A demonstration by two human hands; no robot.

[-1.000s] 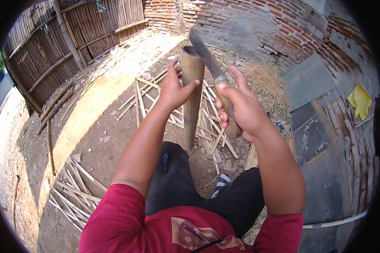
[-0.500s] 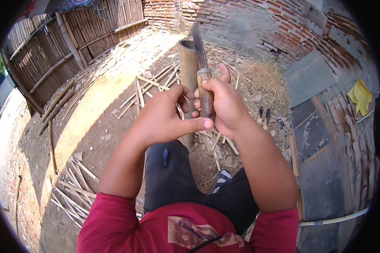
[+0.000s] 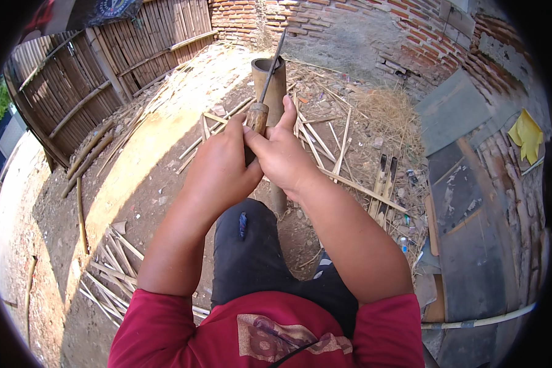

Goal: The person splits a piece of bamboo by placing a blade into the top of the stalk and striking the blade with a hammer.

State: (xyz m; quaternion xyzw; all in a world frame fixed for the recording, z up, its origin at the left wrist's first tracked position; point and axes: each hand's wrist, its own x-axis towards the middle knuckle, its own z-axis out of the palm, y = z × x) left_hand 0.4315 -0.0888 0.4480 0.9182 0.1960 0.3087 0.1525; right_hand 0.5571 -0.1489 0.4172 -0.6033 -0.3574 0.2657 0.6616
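The knife (image 3: 258,116) is between the two hands, its handle in the right hand's (image 3: 285,161) grip: the thumb presses on the handle, one finger sticks up free, and the rest are hidden. The left hand (image 3: 218,164) lies against the handle's left side, fingers curled out of sight; whether they clasp the handle or the other hand, I cannot tell. The blade (image 3: 270,72) rises above the fingers, nearly edge-on, leaning slightly right. It crosses in front of the upright tube (image 3: 280,86); whether they touch is unclear. The hands cover the tube's middle. Loose strips (image 3: 365,191) lie around it, with straw (image 3: 386,116) to the right, then boards (image 3: 451,113) and a yellow sheet (image 3: 526,136). The tube is hollow at the top, its inside too dark to read.
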